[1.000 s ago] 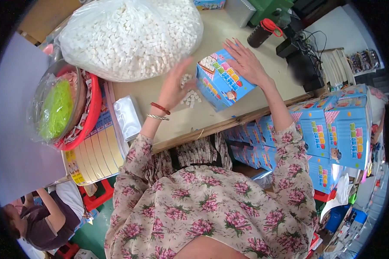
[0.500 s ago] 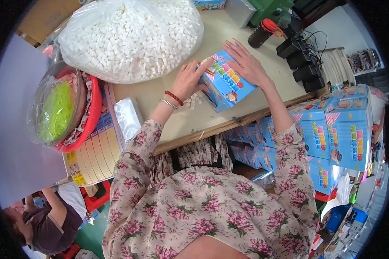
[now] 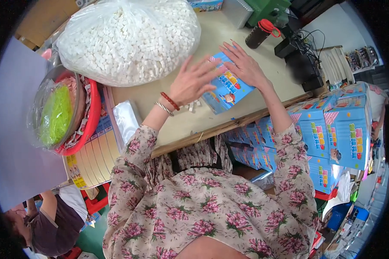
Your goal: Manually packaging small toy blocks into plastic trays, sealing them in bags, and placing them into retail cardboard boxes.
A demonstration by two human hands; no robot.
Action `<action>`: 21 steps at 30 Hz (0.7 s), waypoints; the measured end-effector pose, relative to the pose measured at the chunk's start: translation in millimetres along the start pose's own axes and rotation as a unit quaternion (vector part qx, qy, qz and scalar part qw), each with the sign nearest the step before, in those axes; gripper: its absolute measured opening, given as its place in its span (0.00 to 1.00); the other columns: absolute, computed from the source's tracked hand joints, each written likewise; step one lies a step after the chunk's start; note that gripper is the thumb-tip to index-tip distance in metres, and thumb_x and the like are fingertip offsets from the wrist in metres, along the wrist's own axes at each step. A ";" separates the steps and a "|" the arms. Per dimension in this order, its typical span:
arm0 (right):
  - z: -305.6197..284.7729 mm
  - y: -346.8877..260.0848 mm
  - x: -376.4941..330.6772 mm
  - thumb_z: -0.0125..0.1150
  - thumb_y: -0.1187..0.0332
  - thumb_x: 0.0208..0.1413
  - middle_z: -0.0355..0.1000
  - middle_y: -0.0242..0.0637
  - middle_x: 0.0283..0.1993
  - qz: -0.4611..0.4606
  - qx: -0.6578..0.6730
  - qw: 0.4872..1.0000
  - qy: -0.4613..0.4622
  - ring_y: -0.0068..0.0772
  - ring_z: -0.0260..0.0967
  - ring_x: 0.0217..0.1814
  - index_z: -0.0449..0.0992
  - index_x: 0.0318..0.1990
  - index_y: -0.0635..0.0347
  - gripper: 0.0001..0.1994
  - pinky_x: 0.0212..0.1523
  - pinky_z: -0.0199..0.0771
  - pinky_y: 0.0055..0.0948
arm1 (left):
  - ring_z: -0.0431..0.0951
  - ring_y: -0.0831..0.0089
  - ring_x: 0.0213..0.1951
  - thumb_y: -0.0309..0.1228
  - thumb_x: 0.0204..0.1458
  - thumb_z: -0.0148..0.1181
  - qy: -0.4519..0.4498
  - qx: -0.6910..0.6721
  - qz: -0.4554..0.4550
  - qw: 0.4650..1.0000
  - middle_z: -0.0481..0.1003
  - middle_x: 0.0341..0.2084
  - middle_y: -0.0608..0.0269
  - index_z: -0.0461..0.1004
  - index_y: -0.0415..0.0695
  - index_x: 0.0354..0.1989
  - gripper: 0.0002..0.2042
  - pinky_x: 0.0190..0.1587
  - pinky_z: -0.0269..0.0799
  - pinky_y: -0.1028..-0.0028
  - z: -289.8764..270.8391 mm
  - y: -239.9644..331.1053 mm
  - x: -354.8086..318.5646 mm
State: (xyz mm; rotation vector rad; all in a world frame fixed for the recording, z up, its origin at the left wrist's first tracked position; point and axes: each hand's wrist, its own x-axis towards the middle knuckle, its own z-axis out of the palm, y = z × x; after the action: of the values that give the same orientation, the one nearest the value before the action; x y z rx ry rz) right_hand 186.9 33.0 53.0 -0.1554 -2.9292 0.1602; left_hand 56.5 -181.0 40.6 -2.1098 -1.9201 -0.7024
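A blue printed cardboard box (image 3: 231,91) sits at a tilt near the table's front edge. My right hand (image 3: 246,68) rests on its upper right part, fingers stretched out. My left hand (image 3: 194,81), slightly blurred, hovers at the box's left side with its fingers apart; whether it still touches the box I cannot tell. Beneath that hand a few small white blocks (image 3: 193,105) lie loose on the table. Behind it bulges a big clear plastic bag (image 3: 129,43) full of such white blocks.
To the left stand a red basin (image 3: 95,114) and a metal bowl with a bagged bright green item (image 3: 56,114), beside clear plastic sleeves (image 3: 127,121). A dark red-lidded bottle (image 3: 258,35) and black devices (image 3: 304,64) are at right. Blue boxes (image 3: 354,134) are stacked below. Another person (image 3: 58,224) sits lower left.
My left hand has lifted from its grip on the box's left side and spread its fingers, moving slightly left. My right hand stays on the box.
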 end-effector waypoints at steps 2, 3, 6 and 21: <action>-2.5 -6.9 4.1 0.41 0.51 0.59 0.48 0.32 0.69 -0.005 -0.012 1.000 0.003 0.43 0.39 0.71 0.54 0.65 0.45 0.27 0.64 0.50 0.45 | 0.49 0.62 0.65 0.49 0.54 0.44 0.018 -0.044 -0.017 0.999 0.55 0.63 0.67 0.56 0.60 0.63 0.26 0.64 0.43 0.52 18.4 4.0 -7.4; -4.6 -10.8 5.1 0.41 0.54 0.60 0.48 0.33 0.69 -0.006 -0.027 1.000 0.004 0.42 0.39 0.72 0.54 0.65 0.47 0.26 0.66 0.47 0.45 | 0.49 0.62 0.65 0.48 0.55 0.44 0.038 -0.091 -0.032 0.995 0.56 0.62 0.68 0.57 0.59 0.62 0.25 0.64 0.43 0.52 26.3 4.6 -12.3; -12.1 -9.0 -4.5 0.41 0.54 0.60 0.46 0.34 0.70 0.022 -0.051 0.998 -0.018 0.42 0.36 0.72 0.53 0.65 0.47 0.26 0.66 0.41 0.53 | 0.50 0.62 0.65 0.47 0.55 0.46 0.024 -0.048 -0.031 0.998 0.57 0.62 0.66 0.59 0.58 0.61 0.25 0.63 0.46 0.53 26.2 11.1 -7.3; 0.7 -61.4 -45.7 0.45 0.58 0.60 0.50 0.43 0.66 0.115 0.062 0.957 0.259 0.42 0.42 0.70 0.57 0.63 0.55 0.25 0.66 0.39 0.47 | 0.52 0.55 0.64 0.41 0.54 0.51 0.054 -0.214 -0.058 0.974 0.60 0.58 0.52 0.60 0.46 0.60 0.25 0.62 0.50 0.60 25.1 15.9 -8.8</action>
State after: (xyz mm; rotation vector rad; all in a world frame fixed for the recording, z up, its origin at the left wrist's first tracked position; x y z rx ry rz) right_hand 225.5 -33.1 50.6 -0.4456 -2.3652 0.2887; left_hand 76.9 -179.5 17.3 -2.1381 -1.9828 -1.3318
